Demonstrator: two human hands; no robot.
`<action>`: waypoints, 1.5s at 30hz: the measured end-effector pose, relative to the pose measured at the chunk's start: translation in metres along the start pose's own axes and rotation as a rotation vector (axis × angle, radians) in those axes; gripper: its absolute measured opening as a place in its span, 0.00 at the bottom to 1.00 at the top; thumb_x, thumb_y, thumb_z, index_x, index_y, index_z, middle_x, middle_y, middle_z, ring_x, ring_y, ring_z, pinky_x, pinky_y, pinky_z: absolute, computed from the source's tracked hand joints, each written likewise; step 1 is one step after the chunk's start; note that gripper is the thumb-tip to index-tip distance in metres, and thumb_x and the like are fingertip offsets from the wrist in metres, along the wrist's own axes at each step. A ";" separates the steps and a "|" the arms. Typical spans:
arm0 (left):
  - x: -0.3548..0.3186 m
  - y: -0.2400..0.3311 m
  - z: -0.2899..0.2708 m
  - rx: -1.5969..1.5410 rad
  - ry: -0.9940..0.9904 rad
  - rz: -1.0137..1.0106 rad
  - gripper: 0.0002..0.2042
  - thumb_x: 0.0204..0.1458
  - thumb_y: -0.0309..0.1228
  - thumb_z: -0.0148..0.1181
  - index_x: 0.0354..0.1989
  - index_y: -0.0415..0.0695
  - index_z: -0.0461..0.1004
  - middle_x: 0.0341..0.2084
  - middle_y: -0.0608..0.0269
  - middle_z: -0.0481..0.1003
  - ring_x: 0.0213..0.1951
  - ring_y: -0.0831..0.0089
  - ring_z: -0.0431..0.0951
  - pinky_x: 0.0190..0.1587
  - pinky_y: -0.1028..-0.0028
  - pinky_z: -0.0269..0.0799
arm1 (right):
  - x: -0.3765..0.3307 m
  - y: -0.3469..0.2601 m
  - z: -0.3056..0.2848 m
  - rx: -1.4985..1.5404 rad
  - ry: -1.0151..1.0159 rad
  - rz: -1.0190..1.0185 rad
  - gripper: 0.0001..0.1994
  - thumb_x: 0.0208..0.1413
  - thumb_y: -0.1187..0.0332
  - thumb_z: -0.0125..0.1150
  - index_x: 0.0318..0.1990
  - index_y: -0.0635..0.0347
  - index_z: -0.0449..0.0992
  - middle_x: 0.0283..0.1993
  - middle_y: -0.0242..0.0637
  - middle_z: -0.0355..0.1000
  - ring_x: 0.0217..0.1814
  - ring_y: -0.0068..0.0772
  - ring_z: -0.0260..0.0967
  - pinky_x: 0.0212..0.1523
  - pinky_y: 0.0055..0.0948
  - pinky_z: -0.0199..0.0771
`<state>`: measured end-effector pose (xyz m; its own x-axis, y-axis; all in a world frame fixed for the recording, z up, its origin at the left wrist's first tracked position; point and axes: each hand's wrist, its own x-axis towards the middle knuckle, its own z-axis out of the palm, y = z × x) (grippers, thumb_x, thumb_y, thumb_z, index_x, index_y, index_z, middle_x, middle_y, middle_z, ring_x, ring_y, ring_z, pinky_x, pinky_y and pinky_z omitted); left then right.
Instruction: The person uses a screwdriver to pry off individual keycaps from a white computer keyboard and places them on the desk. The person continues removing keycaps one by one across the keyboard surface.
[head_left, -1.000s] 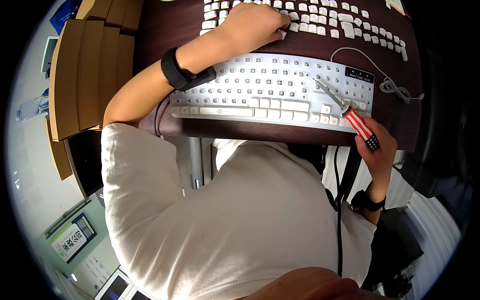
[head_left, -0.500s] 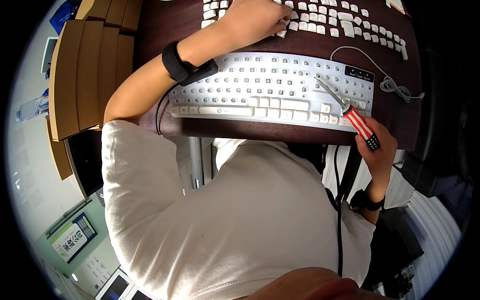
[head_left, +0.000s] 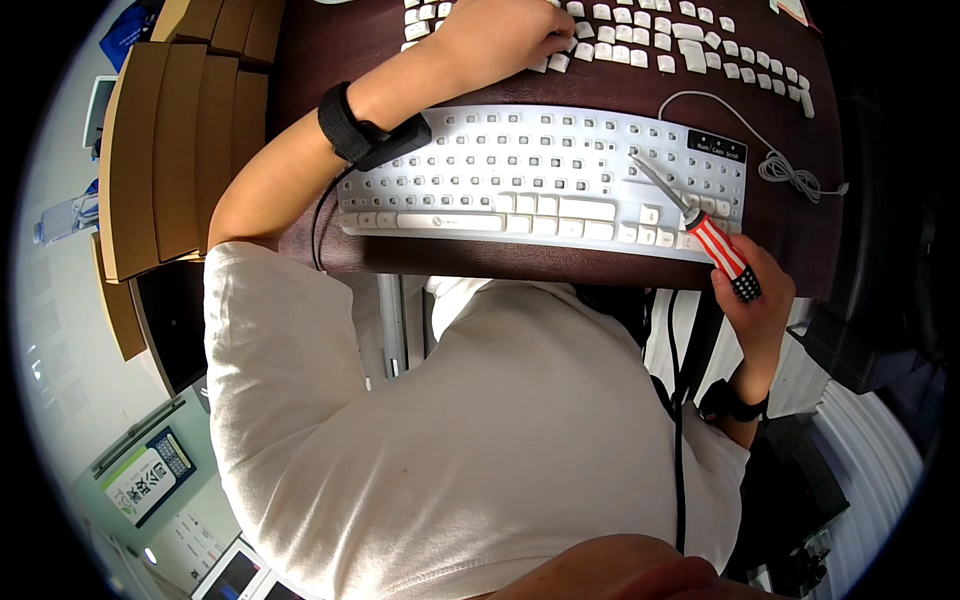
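Observation:
At the far side of the table my left hand point(head_left: 510, 35) is bent down among loose white keycaps point(head_left: 622, 34), its fingers curled together. Whatever sits between those fingertips is hidden. A white keyboard point(head_left: 470, 165) lies in front of me, its far rows bare of caps and its near rows still capped. My right hand point(head_left: 758, 290), at the keyboard's near right corner, is closed around the end of a screwdriver point(head_left: 715, 245) with a red-and-white striped handle. The screwdriver's metal shaft slants up and left over the keyboard's right part.
A coiled white cable point(head_left: 790, 175) runs from the keyboard's back to the table's right side. Brown cardboard boxes point(head_left: 150, 160) stand left of the dark table point(head_left: 300, 90). Black straps circle both wrists, and a black cord point(head_left: 317, 225) hangs from the left one.
My left hand has shifted slightly left and toward me, with its fingers drawn in; a keycap near them shows more clearly. My right hand and the screwdriver have stayed put.

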<state>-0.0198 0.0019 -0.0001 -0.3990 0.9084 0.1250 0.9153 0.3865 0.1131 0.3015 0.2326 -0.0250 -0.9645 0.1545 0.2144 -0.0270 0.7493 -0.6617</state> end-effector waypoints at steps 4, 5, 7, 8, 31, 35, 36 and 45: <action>-0.002 -0.002 0.004 0.023 0.021 0.020 0.09 0.57 0.35 0.59 0.41 0.49 0.82 0.28 0.58 0.81 0.32 0.57 0.81 0.36 0.61 0.77 | 0.000 0.000 0.000 -0.004 0.002 -0.005 0.20 0.45 0.71 0.70 0.48 0.63 0.76 0.37 0.44 0.78 0.35 0.44 0.78 0.35 0.32 0.77; -0.002 -0.003 0.005 0.025 0.030 0.028 0.09 0.57 0.35 0.59 0.41 0.49 0.82 0.28 0.58 0.81 0.31 0.57 0.81 0.36 0.61 0.77 | 0.000 0.000 0.000 -0.007 0.001 -0.007 0.20 0.45 0.72 0.71 0.48 0.63 0.76 0.37 0.44 0.78 0.35 0.44 0.78 0.35 0.32 0.77; -0.002 -0.002 0.004 0.021 0.018 0.030 0.09 0.57 0.35 0.59 0.41 0.49 0.82 0.28 0.58 0.81 0.32 0.57 0.81 0.36 0.61 0.77 | 0.000 0.001 0.001 -0.009 0.000 -0.006 0.20 0.44 0.72 0.71 0.47 0.63 0.77 0.37 0.44 0.78 0.35 0.44 0.78 0.35 0.32 0.77; -0.002 -0.002 0.003 0.019 0.012 0.031 0.09 0.57 0.34 0.59 0.41 0.49 0.82 0.28 0.58 0.81 0.32 0.57 0.81 0.36 0.61 0.76 | 0.000 0.001 0.001 -0.009 -0.001 -0.005 0.20 0.44 0.72 0.71 0.47 0.63 0.77 0.37 0.44 0.78 0.35 0.44 0.78 0.35 0.32 0.77; -0.008 0.007 -0.006 -0.031 -0.110 0.011 0.07 0.54 0.34 0.63 0.39 0.50 0.78 0.25 0.61 0.80 0.29 0.61 0.80 0.34 0.64 0.75 | 0.006 0.002 -0.004 -0.010 -0.019 -0.034 0.20 0.44 0.71 0.71 0.47 0.64 0.77 0.36 0.45 0.77 0.34 0.44 0.78 0.35 0.32 0.76; -0.008 0.007 -0.005 -0.024 -0.149 0.001 0.07 0.54 0.35 0.63 0.39 0.50 0.78 0.25 0.60 0.79 0.28 0.60 0.80 0.33 0.63 0.75 | 0.007 0.001 -0.004 0.008 -0.032 -0.015 0.20 0.44 0.72 0.71 0.47 0.64 0.77 0.37 0.45 0.78 0.34 0.44 0.78 0.35 0.32 0.77; -0.007 0.007 -0.004 -0.022 -0.153 0.001 0.08 0.53 0.35 0.63 0.39 0.50 0.78 0.25 0.60 0.79 0.28 0.60 0.80 0.33 0.63 0.75 | 0.007 0.001 -0.004 0.011 -0.030 -0.019 0.20 0.44 0.72 0.71 0.47 0.64 0.77 0.37 0.46 0.78 0.35 0.44 0.78 0.36 0.32 0.77; -0.013 0.005 -0.015 -0.031 -0.144 -0.060 0.09 0.52 0.35 0.65 0.40 0.49 0.77 0.22 0.61 0.77 0.27 0.62 0.79 0.32 0.64 0.73 | 0.006 0.001 -0.002 0.031 -0.025 -0.010 0.19 0.45 0.72 0.70 0.47 0.65 0.76 0.38 0.46 0.78 0.36 0.45 0.78 0.36 0.32 0.77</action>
<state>-0.0106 -0.0106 0.0131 -0.4391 0.8981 -0.0254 0.8870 0.4379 0.1464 0.2966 0.2359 -0.0233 -0.9704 0.1305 0.2030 -0.0445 0.7301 -0.6819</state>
